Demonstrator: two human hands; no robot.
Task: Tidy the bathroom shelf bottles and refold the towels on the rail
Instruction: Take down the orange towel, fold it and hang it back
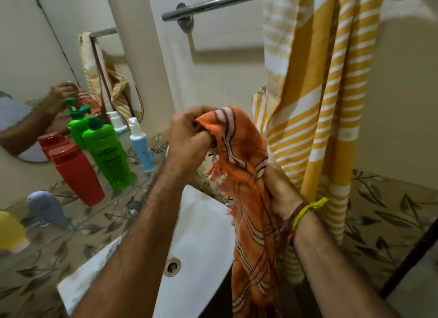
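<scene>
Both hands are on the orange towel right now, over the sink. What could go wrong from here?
1. The orange towel hangs in a long tail past the sink rim; while the left hand and right hand refold it, the loose end may drag into the basin.
2. The left forearm is close to the glass shelf; a wide swing might topple the green pump bottle or the blue bottle.

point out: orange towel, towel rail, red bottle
orange towel [246,151]: head view, on the upper fold by the hands.
towel rail [213,4]: head view, on the bare chrome bar.
red bottle [78,175]: head view, on its body.
</scene>
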